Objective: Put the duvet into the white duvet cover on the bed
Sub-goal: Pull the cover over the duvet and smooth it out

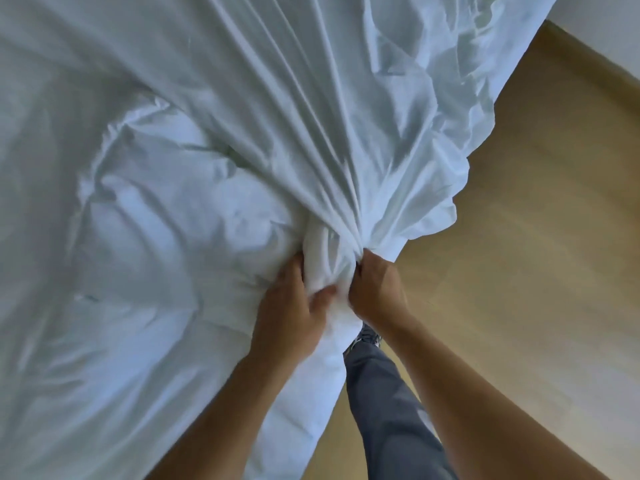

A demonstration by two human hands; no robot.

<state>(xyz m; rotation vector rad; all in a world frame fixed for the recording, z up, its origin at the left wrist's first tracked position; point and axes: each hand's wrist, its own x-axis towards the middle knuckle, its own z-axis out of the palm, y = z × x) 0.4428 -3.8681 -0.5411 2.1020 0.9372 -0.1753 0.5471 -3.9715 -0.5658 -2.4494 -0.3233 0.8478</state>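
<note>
Duvet cover [311, 98], thin and white, lies across most of the view over the bed, which is hidden under it. The cover's folds run in tight pleats from the far side down to one gathered knot in the near middle. Its crumpled free edge hangs off on the right over the wooden floor [519, 237]. To the left of the knot sits a puffier white mass, the duvet [166, 209], rumpled and spreading toward the near left. Whether that part is already inside the cover cannot be told.

Both hands are at the knot, close together. The left hand [294, 306] grips the bunched white cloth from the left, fingers dug into it and thumb pressed across its near side. The right hand [375, 289] is a closed fist clenched on the gathered pleats of the cover just to the right.

Below the hands, a leg in blue-grey trousers [381, 410] and a shoe [369, 336] stand on the floor beside the hanging fabric.
</note>
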